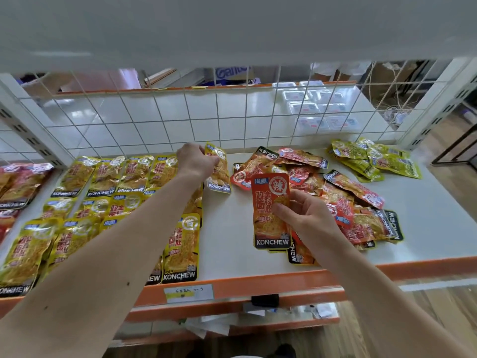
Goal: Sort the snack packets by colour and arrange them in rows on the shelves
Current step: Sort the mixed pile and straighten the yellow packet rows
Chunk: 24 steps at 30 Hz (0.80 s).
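Left hand (pixel 196 161) reaches far across the shelf (pixel 229 228), fingers curled on the top edge of a yellow packet (pixel 220 174). That packet sits at the right end of the far yellow row, slightly tilted, with its KONCHEW end nearest. Cannot tell if it lies flat or is lifted.

Right hand (pixel 307 215) holds a red packet (pixel 268 202) upright above the shelf, thumb across its front and fingers behind. It is at centre, just left of the red pile (pixel 353 205).

Yellow packets (pixel 103 200) fill the left half of the shelf in overlapping rows, print up. The red pile is loose and jumbled at centre-right. Green packets (pixel 374 158) lie heaped in the far right corner, apart from the red pile. More red packets (pixel 20 182) are on the next shelf bay, far left.

A wire grid (pixel 154 120) backs the shelf, with clear plastic boxes (pixel 317 109) behind it on the right. A price label (pixel 188 293) is on the orange front edge.
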Tool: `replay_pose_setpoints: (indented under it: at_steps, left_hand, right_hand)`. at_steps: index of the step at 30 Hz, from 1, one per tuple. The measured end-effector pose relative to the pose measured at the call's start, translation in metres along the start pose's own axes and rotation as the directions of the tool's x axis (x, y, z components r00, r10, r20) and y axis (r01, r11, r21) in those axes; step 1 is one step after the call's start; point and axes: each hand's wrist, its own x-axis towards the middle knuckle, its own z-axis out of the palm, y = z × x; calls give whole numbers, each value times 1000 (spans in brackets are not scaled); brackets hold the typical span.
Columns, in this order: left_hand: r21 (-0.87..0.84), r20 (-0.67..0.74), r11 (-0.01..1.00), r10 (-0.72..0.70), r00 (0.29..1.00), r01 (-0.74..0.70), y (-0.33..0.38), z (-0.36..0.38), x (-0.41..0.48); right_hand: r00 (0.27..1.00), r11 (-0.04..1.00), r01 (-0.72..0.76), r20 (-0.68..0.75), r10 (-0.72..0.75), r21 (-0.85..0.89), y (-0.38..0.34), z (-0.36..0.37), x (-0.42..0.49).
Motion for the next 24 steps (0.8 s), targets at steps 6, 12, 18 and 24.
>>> replay_pose_setpoints:
  at_steps: [6,12,18,24]
  left_hand:
    - [177,-45,984,43,998,-34,-15,-5,12]
    - [350,16,934,77,997,-78,-24,2,14]
    - [409,20,907,106,994,-105,-26,9,10]
    - [332,9,939,90,996,-88,-32,11,11]
  right_hand:
    - [1000,1000,-13,21,13,14,0,4,1]
    - [999,1000,-21,34,21,-6,-1,7,5]
    - [998,1000,-30,53,30,-2,0,9,5]
    - [998,999,-40,45,39,18,2,7,3]
